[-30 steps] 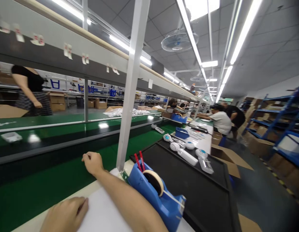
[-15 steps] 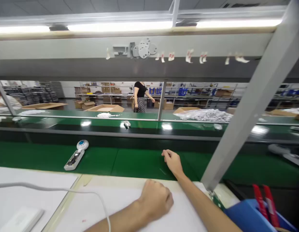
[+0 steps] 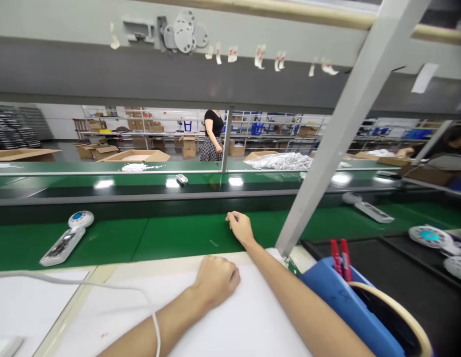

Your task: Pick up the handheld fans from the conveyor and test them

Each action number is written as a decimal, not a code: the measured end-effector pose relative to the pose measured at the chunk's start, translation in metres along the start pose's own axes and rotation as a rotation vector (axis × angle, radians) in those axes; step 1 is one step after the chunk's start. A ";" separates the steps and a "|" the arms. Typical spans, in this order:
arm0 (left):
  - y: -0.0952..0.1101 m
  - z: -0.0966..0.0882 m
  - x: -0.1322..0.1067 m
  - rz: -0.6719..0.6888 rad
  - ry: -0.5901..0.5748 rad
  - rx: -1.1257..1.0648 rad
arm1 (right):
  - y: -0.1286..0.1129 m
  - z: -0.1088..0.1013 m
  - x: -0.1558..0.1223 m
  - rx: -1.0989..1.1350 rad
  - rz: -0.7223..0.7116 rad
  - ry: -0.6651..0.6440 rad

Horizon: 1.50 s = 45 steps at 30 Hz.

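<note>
My left hand [image 3: 217, 280] rests on the white worktop [image 3: 114, 302] near its far edge, curled into a fist with nothing showing in it. Over the green belt [image 3: 185, 238], my right hand [image 3: 240, 227] has its fingers bent in, and I see no object in it. Left of my hands, a white handheld device [image 3: 62, 246] with a round head and blue ring lies on the belt, its body showing inner parts. Another white device [image 3: 371, 210] lies on the belt at right, beyond the post. Neither hand touches a device.
A slanted metal post [image 3: 323, 163] stands right of my right hand. Beside my right forearm is a blue bin [image 3: 349, 302] with red-handled tools [image 3: 341, 260]. A grey cable [image 3: 103, 286] crosses the worktop. A person [image 3: 213, 134] is in the background.
My view has turned right and downward, bringing more of the blue bin into sight. The belt's devices have shifted left relative to the worktop. Both hands keep nearly the same pose.
</note>
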<state>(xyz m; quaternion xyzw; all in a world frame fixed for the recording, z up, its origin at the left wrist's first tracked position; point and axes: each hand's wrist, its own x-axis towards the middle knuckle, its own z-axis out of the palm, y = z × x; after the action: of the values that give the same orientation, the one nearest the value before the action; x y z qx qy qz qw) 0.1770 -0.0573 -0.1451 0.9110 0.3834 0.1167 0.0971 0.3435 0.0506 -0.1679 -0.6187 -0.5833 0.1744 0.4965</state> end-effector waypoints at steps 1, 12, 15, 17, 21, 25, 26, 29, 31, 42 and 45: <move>0.000 0.000 0.000 0.000 0.001 -0.001 | 0.000 0.000 0.000 0.001 -0.001 0.003; 0.001 -0.003 0.000 -0.011 0.009 0.002 | -0.001 -0.002 -0.002 0.012 -0.004 0.001; 0.001 -0.002 0.000 -0.011 0.013 -0.001 | -0.001 -0.002 -0.002 0.011 -0.003 -0.001; 0.001 -0.002 -0.001 -0.011 0.015 0.000 | -0.001 -0.002 -0.003 0.010 0.000 -0.001; 0.001 -0.001 0.000 -0.018 0.022 0.011 | -0.002 -0.003 -0.003 0.008 0.005 0.000; 0.000 0.000 0.001 -0.014 0.027 0.016 | -0.002 -0.003 -0.002 0.007 -0.001 0.001; 0.000 0.001 0.001 -0.014 0.029 0.016 | -0.001 -0.003 -0.002 0.006 -0.001 0.002; -0.001 0.002 0.001 -0.014 0.030 0.013 | -0.001 -0.003 -0.002 0.005 0.002 0.002; 0.000 0.003 0.001 -0.015 0.028 0.010 | 0.000 -0.003 -0.002 0.005 0.003 0.001; 0.000 0.002 -0.001 -0.017 0.017 0.021 | -0.003 -0.004 -0.003 0.005 -0.007 0.007; 0.000 0.003 -0.001 -0.007 0.020 0.018 | -0.003 -0.003 -0.002 -0.001 -0.013 0.005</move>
<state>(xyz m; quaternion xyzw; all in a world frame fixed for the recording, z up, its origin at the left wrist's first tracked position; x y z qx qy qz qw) 0.1771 -0.0577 -0.1478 0.9094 0.3884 0.1218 0.0854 0.3438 0.0468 -0.1649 -0.6156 -0.5859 0.1695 0.4990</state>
